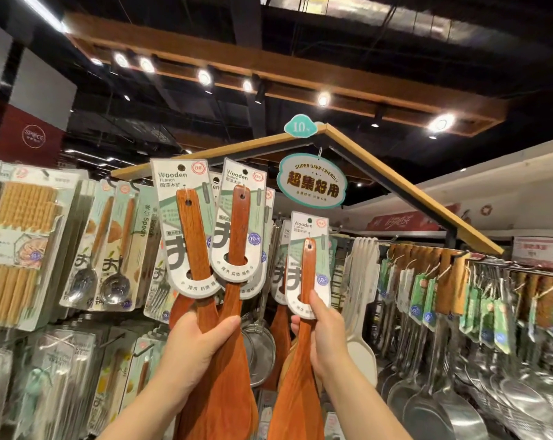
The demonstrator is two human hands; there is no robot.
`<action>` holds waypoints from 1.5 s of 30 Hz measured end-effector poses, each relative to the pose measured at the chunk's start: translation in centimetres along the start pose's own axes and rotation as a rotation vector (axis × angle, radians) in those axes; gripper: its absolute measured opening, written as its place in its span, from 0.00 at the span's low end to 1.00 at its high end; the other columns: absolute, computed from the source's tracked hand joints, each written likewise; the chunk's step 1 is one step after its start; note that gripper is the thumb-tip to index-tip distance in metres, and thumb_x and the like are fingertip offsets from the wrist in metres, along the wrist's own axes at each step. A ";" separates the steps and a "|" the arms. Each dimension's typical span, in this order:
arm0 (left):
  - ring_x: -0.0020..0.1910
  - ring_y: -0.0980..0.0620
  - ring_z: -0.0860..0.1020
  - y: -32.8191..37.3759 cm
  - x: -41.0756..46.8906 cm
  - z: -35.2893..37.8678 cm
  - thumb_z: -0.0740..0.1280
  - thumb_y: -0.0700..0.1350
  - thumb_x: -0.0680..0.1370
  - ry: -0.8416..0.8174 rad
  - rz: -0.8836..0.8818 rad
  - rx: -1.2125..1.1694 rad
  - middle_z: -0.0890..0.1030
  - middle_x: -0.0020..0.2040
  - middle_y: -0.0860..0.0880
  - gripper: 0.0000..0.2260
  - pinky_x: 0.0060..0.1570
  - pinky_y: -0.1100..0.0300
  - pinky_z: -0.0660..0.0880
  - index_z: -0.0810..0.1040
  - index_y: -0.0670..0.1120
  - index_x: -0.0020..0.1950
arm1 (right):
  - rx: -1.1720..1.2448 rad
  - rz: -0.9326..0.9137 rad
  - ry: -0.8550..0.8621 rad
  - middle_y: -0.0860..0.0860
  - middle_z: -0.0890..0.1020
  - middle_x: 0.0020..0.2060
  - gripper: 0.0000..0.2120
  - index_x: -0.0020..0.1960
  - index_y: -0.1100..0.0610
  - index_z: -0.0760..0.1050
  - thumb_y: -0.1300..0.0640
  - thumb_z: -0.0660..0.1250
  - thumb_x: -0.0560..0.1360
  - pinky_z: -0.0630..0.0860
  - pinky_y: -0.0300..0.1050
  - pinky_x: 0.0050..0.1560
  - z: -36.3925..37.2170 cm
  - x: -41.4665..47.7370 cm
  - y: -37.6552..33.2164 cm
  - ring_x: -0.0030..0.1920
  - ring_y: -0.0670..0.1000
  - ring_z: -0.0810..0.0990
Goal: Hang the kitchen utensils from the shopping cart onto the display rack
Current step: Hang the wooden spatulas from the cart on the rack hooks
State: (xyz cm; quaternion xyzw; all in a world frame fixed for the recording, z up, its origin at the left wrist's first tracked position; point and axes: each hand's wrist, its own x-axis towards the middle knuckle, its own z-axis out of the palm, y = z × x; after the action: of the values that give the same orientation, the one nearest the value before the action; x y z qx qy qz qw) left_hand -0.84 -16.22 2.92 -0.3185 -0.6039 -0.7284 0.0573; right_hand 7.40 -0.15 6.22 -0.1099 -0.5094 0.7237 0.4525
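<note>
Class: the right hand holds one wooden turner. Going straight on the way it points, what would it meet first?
Probably the hung turners just behind the held turner in the right hand, though depth is unclear.

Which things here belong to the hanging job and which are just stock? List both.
Job: left hand and its wooden turners; right hand and its single turner.
Just there: chopstick packs, packed spoons, strainer, white paddles, hanging sign.

Spotlights (204,77) line a wooden beam (180,46) under a black ceiling (395,42).
</note>
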 end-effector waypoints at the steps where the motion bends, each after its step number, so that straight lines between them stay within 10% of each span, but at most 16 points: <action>1: 0.36 0.49 0.80 0.0 0.0 0.1 0.75 0.48 0.69 0.005 0.002 -0.003 0.82 0.34 0.49 0.10 0.37 0.57 0.72 0.80 0.43 0.39 | -0.019 -0.008 -0.003 0.52 0.79 0.25 0.09 0.52 0.64 0.75 0.58 0.61 0.79 0.75 0.37 0.23 0.1 0.0 -0.1 0.21 0.46 0.75; 28: 0.36 0.55 0.81 -0.1 1.3 0.4 0.71 0.45 0.73 -0.027 0.017 0.045 0.84 0.38 0.48 0.04 0.37 0.62 0.74 0.81 0.45 0.43 | -0.286 0.053 0.152 0.54 0.80 0.37 0.10 0.56 0.59 0.75 0.54 0.62 0.79 0.76 0.36 0.27 0.2 7.7 4.1 0.33 0.51 0.80; 33: 0.42 0.53 0.82 -0.7 1.8 0.4 0.72 0.46 0.72 -0.026 0.003 0.029 0.84 0.42 0.49 0.06 0.41 0.61 0.74 0.81 0.46 0.47 | -0.624 0.023 0.249 0.55 0.79 0.41 0.19 0.52 0.58 0.79 0.43 0.64 0.75 0.77 0.52 0.49 0.0 10.5 6.2 0.45 0.60 0.80; 40: 0.30 0.63 0.79 -1.9 -0.1 1.0 0.73 0.42 0.71 -0.030 -0.042 0.002 0.82 0.32 0.52 0.04 0.33 0.69 0.74 0.79 0.45 0.40 | -0.264 -0.092 0.520 0.52 0.75 0.51 0.16 0.60 0.59 0.70 0.55 0.67 0.75 0.68 0.44 0.50 0.7 6.0 4.5 0.47 0.52 0.73; 45: 0.37 0.55 0.82 -2.6 -2.6 2.0 0.74 0.47 0.69 -0.084 -0.086 -0.082 0.85 0.37 0.51 0.07 0.37 0.63 0.76 0.82 0.46 0.44 | -0.228 -0.151 0.042 0.48 0.77 0.49 0.13 0.57 0.53 0.70 0.47 0.64 0.76 0.70 0.39 0.48 3.6 -2.6 1.3 0.48 0.45 0.75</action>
State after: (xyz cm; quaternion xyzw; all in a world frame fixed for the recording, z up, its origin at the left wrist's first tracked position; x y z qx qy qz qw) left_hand 0.81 -14.55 -0.53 -0.3248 -0.5884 -0.7404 -0.0126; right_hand 5.92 -4.58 6.01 -0.1370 -0.5857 0.6224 0.5008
